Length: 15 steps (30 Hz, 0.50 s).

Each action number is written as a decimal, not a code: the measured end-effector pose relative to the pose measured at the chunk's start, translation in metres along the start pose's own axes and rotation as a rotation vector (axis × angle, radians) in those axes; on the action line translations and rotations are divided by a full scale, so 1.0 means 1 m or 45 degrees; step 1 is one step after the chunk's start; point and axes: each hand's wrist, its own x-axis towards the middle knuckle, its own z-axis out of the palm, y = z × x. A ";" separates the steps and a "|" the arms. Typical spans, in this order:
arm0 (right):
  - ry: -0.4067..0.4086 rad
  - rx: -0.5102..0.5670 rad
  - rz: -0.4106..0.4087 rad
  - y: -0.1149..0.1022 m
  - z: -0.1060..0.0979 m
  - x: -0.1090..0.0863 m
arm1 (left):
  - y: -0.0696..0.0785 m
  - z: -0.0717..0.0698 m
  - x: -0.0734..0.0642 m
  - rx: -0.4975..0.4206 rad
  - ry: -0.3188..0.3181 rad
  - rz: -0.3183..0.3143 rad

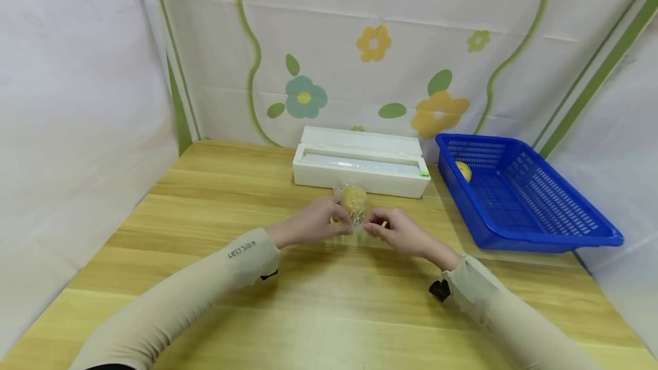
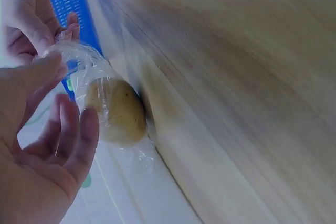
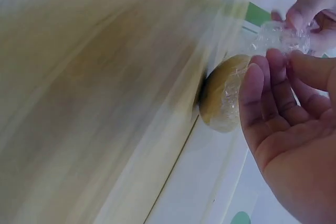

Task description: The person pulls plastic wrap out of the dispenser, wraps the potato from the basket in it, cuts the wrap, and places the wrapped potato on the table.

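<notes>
A yellow potato point(image 1: 354, 196) sits on the wooden table in front of a white box, with clear plastic wrap point(image 2: 84, 56) around it. The film is bunched up on the side towards me. My left hand point(image 1: 321, 220) pinches the gathered film between thumb and forefinger, its other fingers loosely bent beside the potato point(image 2: 118, 113). From the other side my right hand point(image 1: 400, 232) pinches the film with thumb and fingertips, close to the left fingertips. In the right wrist view, my right hand point(image 3: 289, 114) partly covers the potato point(image 3: 220, 98).
Just behind the potato stands the long white box point(image 1: 354, 179), lid up, a roll of film point(image 1: 360, 163) inside. A blue plastic basket point(image 1: 540, 238) stands at the right, holding another yellow potato point(image 1: 464, 171). Patterned cloth point(image 1: 329, 33) closes off the back.
</notes>
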 end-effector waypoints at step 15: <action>0.393 -0.153 -0.028 0.000 0.003 0.022 | -0.018 -0.004 0.013 -0.075 0.240 -0.055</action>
